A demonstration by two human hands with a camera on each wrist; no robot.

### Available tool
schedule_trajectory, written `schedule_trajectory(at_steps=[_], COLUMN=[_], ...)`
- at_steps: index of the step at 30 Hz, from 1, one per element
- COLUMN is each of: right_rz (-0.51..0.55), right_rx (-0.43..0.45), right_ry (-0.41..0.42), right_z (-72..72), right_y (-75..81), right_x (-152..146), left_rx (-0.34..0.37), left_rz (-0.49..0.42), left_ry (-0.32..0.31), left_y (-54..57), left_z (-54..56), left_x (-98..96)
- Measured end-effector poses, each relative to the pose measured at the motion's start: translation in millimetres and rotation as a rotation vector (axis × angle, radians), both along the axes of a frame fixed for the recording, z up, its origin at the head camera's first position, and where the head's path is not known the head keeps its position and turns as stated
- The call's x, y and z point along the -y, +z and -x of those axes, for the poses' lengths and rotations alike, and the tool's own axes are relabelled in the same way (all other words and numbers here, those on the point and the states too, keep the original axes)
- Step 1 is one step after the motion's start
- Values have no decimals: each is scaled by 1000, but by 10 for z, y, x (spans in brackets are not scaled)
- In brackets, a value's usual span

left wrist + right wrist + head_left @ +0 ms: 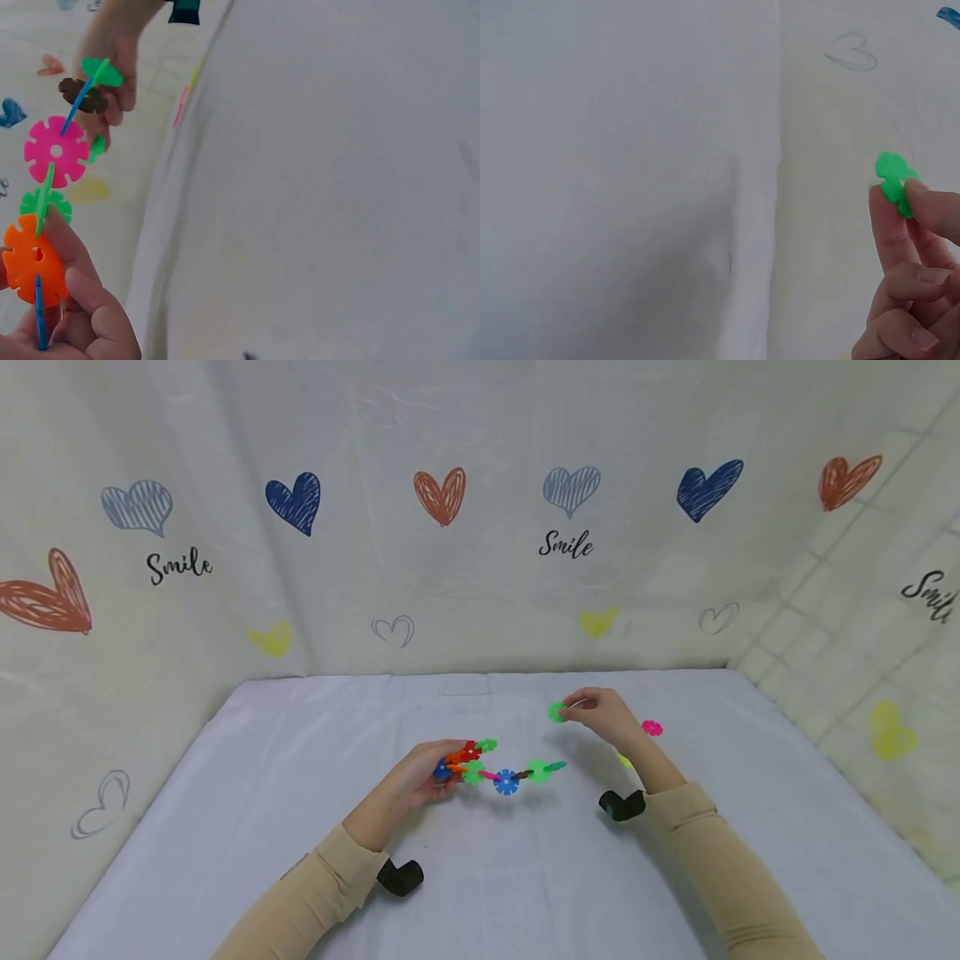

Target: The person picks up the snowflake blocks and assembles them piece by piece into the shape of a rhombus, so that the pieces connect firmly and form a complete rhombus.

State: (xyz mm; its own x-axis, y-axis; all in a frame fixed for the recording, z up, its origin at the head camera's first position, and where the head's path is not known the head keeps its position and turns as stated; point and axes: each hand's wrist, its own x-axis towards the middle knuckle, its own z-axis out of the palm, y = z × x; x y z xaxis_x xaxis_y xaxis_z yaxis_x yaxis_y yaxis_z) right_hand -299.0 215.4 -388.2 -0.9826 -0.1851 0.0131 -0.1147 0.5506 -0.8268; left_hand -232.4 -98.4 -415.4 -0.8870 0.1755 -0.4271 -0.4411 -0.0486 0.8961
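My left hand (pixel 420 774) grips one end of a chain of notched plastic flower discs. The chain curves through orange, red, pink and brown pieces, with a blue disc (pixel 506 782) at its low middle and a teal disc (pixel 556 766) at the free right end. In the left wrist view, fingers curl around the part by an orange disc (pixel 22 259), beyond which a pink disc (pixel 45 154) shows. To the right and farther back, my right hand (pixel 606 718) pinches a loose green disc (pixel 556 712) between thumb and fingertips, apart from the chain.
A pink disc (pixel 652 727) lies on the white-covered table (pixel 487 885) behind the right forearm. Part of a yellow disc (pixel 625 761) shows beside that forearm. Behind the table's far edge hangs a pale backdrop (pixel 487 577) printed with hearts.
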Motion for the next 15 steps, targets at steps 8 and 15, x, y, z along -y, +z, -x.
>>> schedule_trajectory(at_steps=[8, 15], right_rz=[100, 148], right_rx=[23, 60], right_ry=[51, 105], right_z=[-173, -298], right_y=[10, 33], right_x=[258, 431], left_rx=[11, -6], left_rz=[0, 5], left_ry=[12, 11], left_y=[-6, -7], left_z=[-9, -14], left_x=[0, -6])
